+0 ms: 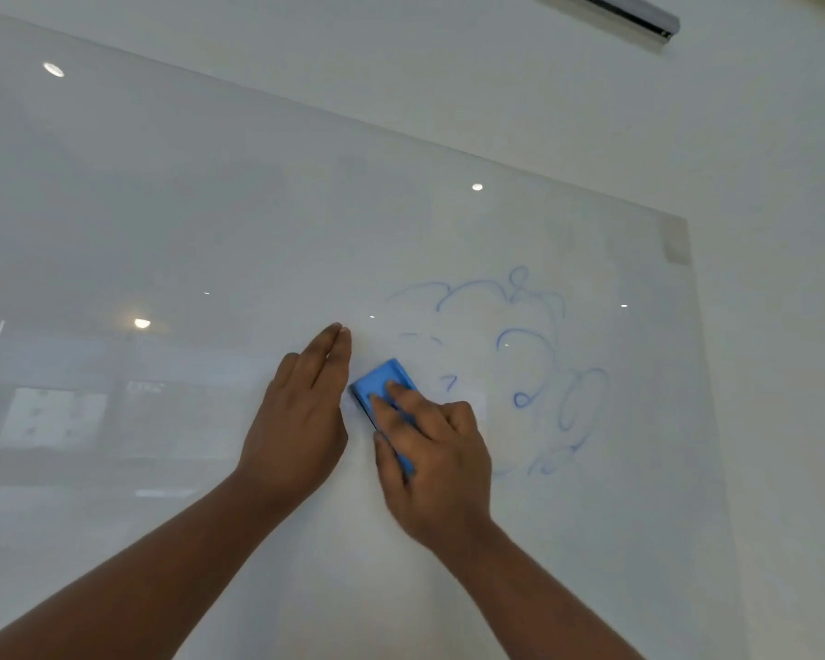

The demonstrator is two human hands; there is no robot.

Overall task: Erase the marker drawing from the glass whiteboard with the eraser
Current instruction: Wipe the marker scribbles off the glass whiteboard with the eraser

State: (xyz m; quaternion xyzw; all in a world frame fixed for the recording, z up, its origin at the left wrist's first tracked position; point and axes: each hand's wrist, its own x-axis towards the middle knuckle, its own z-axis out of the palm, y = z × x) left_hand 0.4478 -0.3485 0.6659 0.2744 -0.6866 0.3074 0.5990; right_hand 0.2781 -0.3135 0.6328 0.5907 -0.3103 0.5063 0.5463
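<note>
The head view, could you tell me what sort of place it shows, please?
Probably an office or meeting room: a wall-mounted glass whiteboard bearing a blue marker drawing, reflected ceiling lights, and a blue eraser under the right hand.

Glossy, reflective glass whiteboard (pixel 258 231); matt blue plastic-looking eraser (pixel 382 381).

Two bare forearms reach up from the lower edge of the head view, uncovered all the way to where the picture cuts them off. No sleeve, cuff, watch or band shows on either. The left hand (pixel 301 412) and the right hand (pixel 437 457) are bare too: no glove or ring visible. Fingernails look short and plain.
</note>
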